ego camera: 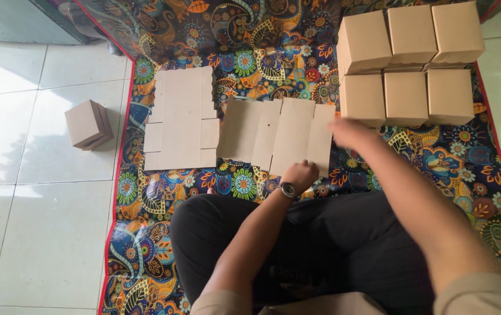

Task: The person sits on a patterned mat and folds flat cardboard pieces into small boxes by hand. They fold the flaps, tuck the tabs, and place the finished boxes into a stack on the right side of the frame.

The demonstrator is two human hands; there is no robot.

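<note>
A flat, unfolded brown cardboard box blank [278, 136] with creased panels is lying on the colourful paisley-patterned floor mat [262, 41], just in front of the seated person's knees. The left hand [300, 175], wearing a dark wristwatch [288, 189], is resting curled on the blank's near edge, pressing it down. The right hand [350, 133] is blurring at the blank's right edge; whether its fingers are closing on the cardboard cannot be told. Beside the blank to the left, a stack of flat brown cardboard blanks [181, 118] is lying. Folded brown cardboard boxes [408, 61] are standing stacked at the mat's far right. One lone folded box [89, 124] is sitting on the white tiled floor [34, 221].
</note>
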